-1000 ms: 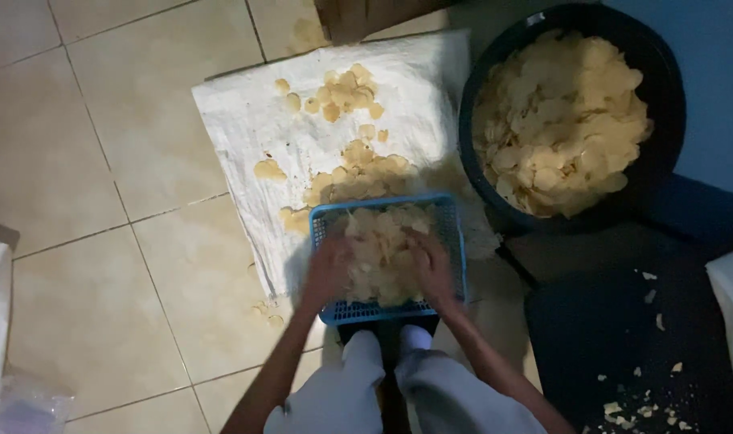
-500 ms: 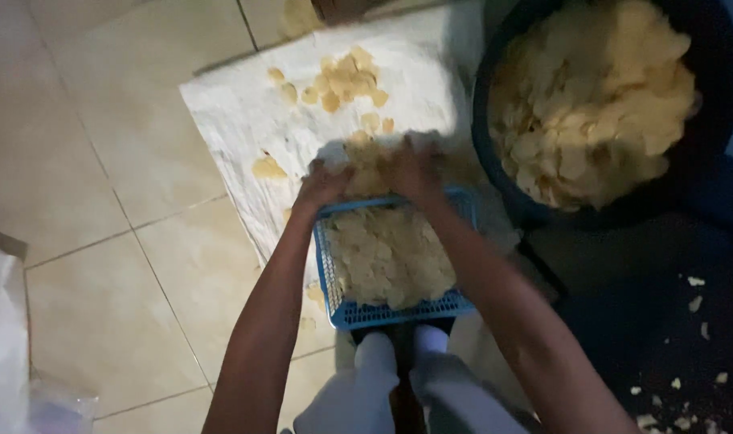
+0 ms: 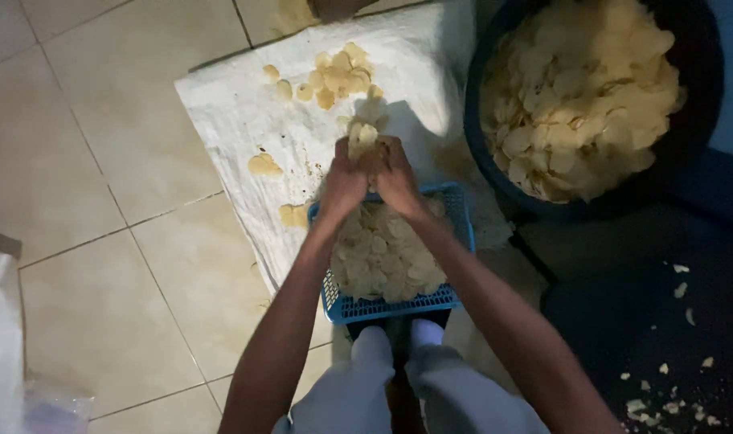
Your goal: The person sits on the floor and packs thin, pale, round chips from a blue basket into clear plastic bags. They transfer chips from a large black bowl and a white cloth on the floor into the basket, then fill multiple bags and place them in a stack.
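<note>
A white cloth (image 3: 246,120) lies on the tiled floor with scattered chips (image 3: 334,76) on it. The left hand (image 3: 344,178) and right hand (image 3: 399,177) press together, fingers clenched around a bunch of chips (image 3: 362,137) just past the far rim of the blue basket (image 3: 395,305), whose long axis runs away from the person. A dark tub (image 3: 487,169) of chips sits at right.

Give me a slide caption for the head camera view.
Both hands scoop pale chips over a blue basket on white cloth.
</note>
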